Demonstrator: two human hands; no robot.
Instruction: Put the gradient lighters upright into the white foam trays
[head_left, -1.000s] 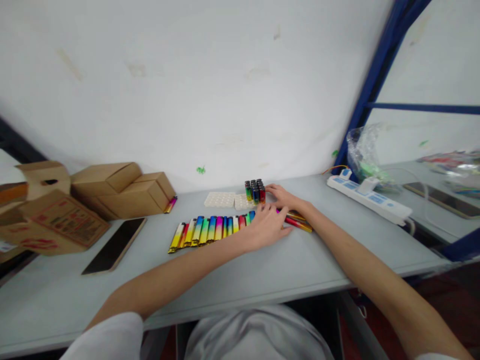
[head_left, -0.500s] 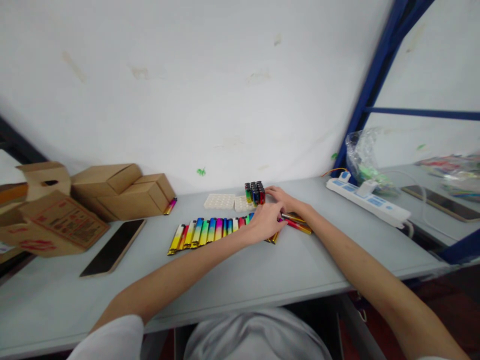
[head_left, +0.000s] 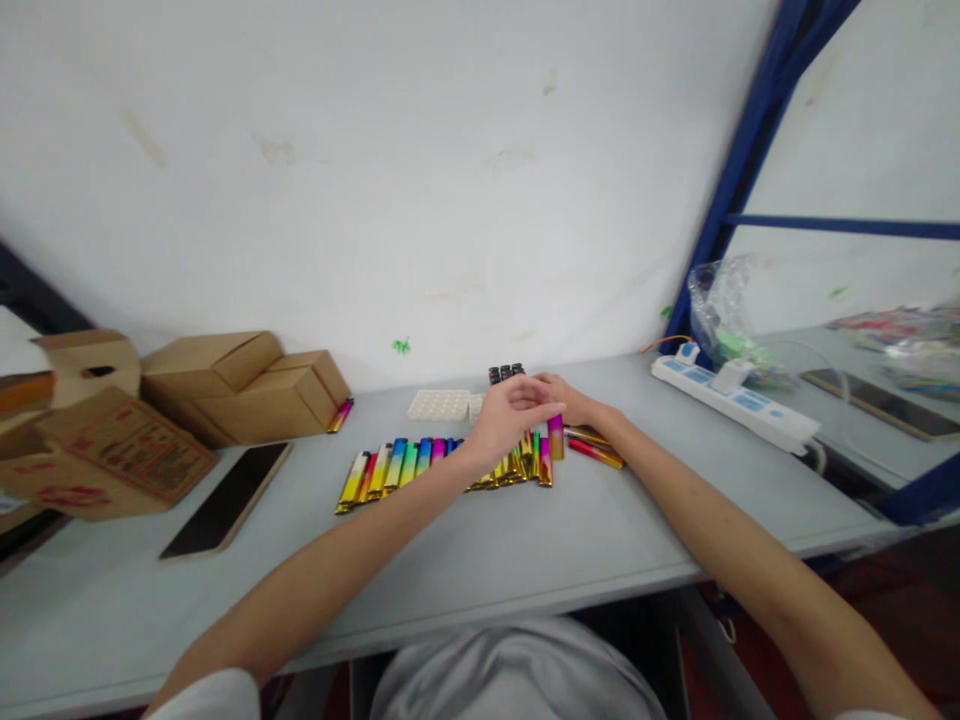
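Note:
My left hand is raised over the right end of a row of lighters, thumb and fingers closing at the top of a purple-and-gold lighter. This one looks upright. The row lies flat, in rainbow colours fading to gold. My right hand is just behind the left fingertips, its own fingers mostly hidden. Beyond the hands, standing lighters with black tops are partly covered by my left hand. Beside my right wrist lie a few loose red-and-gold lighters.
A white tray with round hollows lies near the wall. Cardboard boxes and a dark phone are on the left. On the right, a white power strip lies before a clear plastic bag and the blue frame.
My left hand has lifted and shifted slightly left, now with a purple-and-gold lighter at its fingertips. More of the row's right end shows, and the standing lighters are more covered.

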